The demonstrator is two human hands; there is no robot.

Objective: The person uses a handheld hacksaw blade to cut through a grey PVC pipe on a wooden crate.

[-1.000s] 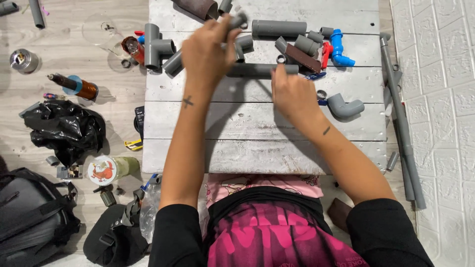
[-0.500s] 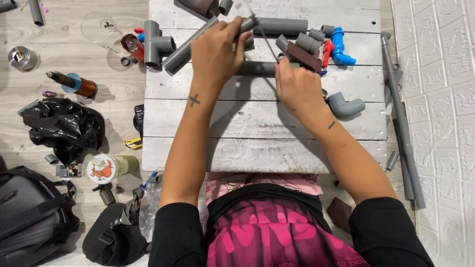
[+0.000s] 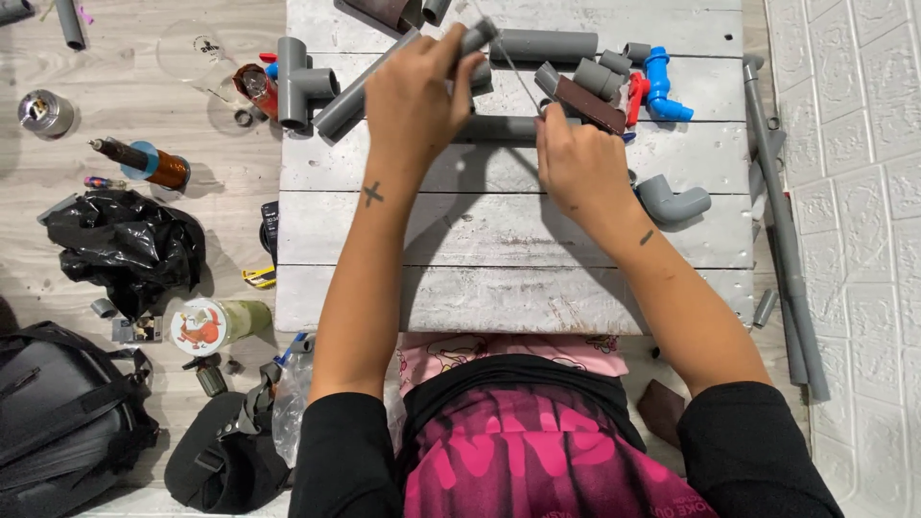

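Two hands work over the grey plank bench (image 3: 499,288), and the change across the last second is small: the left hand (image 3: 414,105), which a second ago sat higher among the pipes near the far edge, has drawn a little toward the person and now pinches the end of a long grey pipe (image 3: 360,84) that runs diagonally down-left to the tee fitting (image 3: 293,82). Its grip is closed on that pipe end, fingers wrapped over the top. The right hand (image 3: 580,163) has barely shifted; it presses down on a short horizontal grey pipe (image 3: 504,128) lying across the bench between the two hands, fingertips together on or just over its right end, though whether it clamps the pipe or only steadies it is hard to tell, since the knuckles hide the contact. A thin pale line, perhaps a blade or a string, slants from the left hand toward the right, too fine to name. Judging by this, the work in hand reads as a fitting or lining-up of pipe ends, with the pieces held and not yet joined. Nearby lie a grey elbow (image 3: 672,200) just right of the right wrist, a blue valve fitting (image 3: 662,86) and a brown flat piece (image 3: 587,104) beyond the fingers.
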